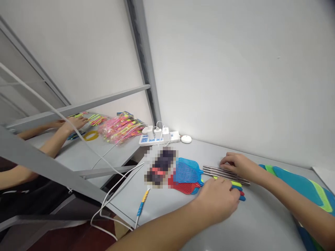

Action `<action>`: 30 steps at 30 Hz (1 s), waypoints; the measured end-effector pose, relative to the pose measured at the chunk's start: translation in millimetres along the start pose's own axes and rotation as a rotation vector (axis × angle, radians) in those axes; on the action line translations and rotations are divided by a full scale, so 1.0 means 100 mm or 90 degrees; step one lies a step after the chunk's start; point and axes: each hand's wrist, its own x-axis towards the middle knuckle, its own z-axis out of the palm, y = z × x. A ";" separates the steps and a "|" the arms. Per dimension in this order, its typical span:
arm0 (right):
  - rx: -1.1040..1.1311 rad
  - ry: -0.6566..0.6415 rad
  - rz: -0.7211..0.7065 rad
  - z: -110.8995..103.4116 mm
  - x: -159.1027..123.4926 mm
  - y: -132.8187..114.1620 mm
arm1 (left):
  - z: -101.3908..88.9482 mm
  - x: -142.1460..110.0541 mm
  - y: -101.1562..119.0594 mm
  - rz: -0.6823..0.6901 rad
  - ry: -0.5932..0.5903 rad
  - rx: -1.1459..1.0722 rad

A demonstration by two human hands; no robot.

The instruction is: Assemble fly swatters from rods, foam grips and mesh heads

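Swatters (187,170) gathered, left hand (219,199) grasping their handles (242,198); rods (212,170) lie separate near wall edge of bench (256,219), right hand's (238,164) grip indeterminable.

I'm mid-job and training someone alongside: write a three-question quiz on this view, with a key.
1. Which of the wearer's hands covers part of the coloured handles?
2. True or false: white adapters are plugged into the power strip.
3. Fill in the blank: the mesh swatter head overlapping the red mesh swatter head from above is ____.

Key:
1. The left hand.
2. True.
3. Blue.
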 end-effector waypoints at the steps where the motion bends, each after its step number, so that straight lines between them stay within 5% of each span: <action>1: 0.019 -0.011 -0.002 0.01 0.02 0.01 | 0.02 0.00 0.00 -0.001 0.000 -0.001; 13: -0.017 -0.035 -0.051 0.06 0.06 -0.17 | 0.12 -0.07 0.04 0.113 0.062 -0.037; 22: -0.141 0.047 -0.022 0.00 0.10 -0.13 | 0.09 -0.03 0.19 0.245 0.065 -0.042; 26: -0.117 0.142 0.079 -0.28 -0.16 -0.11 | 0.01 0.15 0.20 0.141 0.087 -0.275; 30: 0.136 0.394 0.157 -0.54 -0.67 -0.22 | -0.05 0.29 0.20 -0.062 0.080 -0.625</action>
